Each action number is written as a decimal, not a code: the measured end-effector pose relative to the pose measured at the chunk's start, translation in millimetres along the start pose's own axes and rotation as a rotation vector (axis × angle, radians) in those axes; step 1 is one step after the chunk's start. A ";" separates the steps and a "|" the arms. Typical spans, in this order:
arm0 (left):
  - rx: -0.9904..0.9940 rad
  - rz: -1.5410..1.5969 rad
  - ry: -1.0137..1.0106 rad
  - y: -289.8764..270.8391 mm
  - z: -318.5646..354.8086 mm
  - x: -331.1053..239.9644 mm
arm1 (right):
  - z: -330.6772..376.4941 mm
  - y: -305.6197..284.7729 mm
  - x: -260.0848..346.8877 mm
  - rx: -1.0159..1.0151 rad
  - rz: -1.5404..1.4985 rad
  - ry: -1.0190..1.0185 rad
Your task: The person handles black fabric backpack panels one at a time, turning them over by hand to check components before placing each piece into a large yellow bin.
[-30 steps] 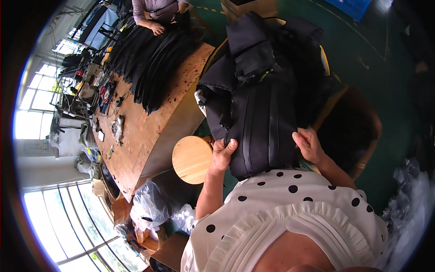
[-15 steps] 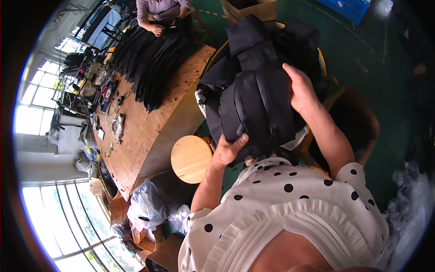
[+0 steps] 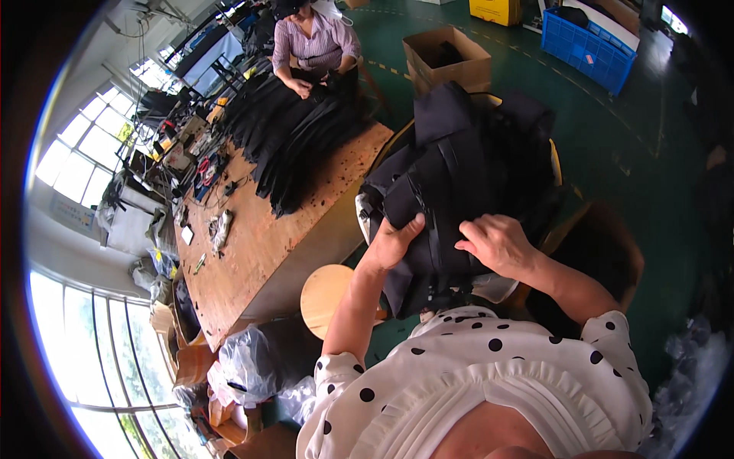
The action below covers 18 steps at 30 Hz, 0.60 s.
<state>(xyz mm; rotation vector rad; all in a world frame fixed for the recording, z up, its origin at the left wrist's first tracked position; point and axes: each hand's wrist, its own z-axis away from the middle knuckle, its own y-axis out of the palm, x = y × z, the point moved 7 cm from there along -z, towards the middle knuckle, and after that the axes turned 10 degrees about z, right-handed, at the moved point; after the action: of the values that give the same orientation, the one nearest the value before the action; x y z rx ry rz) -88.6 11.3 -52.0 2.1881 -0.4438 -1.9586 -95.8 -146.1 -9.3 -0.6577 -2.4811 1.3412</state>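
In front of me a black fabric bag [image 3: 459,183] with zipped seams lies on a heap of similar black pieces. My left hand [image 3: 391,243] holds its near left edge, thumb on top and fingers out of sight beneath. Over the right part of the same bag is my right hand [image 3: 498,245], its fingers curled in toward the thumb. What those fingers pinch, if anything, is too small to tell. A dark zipper [image 3: 430,222] runs between my two hands.
Left of the heap stands a wooden table [image 3: 260,252] with stacked black strips [image 3: 306,153]; another person [image 3: 317,46] works behind it. A round wooden stool [image 3: 325,298] is near my left forearm. Cardboard boxes [image 3: 451,65] and a blue crate [image 3: 585,50] stand beyond.
My right hand has left the bag's far right side and come nearer, its fingers now curled. My left hand still holds the near edge. The bag has turned and lies flatter.
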 end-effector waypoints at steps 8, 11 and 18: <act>0.417 -0.352 -0.132 22.8 27.5 9.3 | -30.0 -52.7 -35.7 -0.092 -0.023 -0.055; 0.674 -0.520 -0.080 76.8 41.7 2.2 | -50.7 -36.0 -99.1 -0.050 -0.168 0.151; 0.944 -0.475 -0.272 102.9 74.3 36.3 | -23.7 138.2 -177.8 0.497 0.065 0.360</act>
<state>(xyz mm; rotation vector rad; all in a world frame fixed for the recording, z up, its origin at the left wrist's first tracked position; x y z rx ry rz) -169.7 -92.3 -62.0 2.7253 -1.1862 -2.7015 105.9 -151.3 -112.2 -0.7756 -1.7680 1.6127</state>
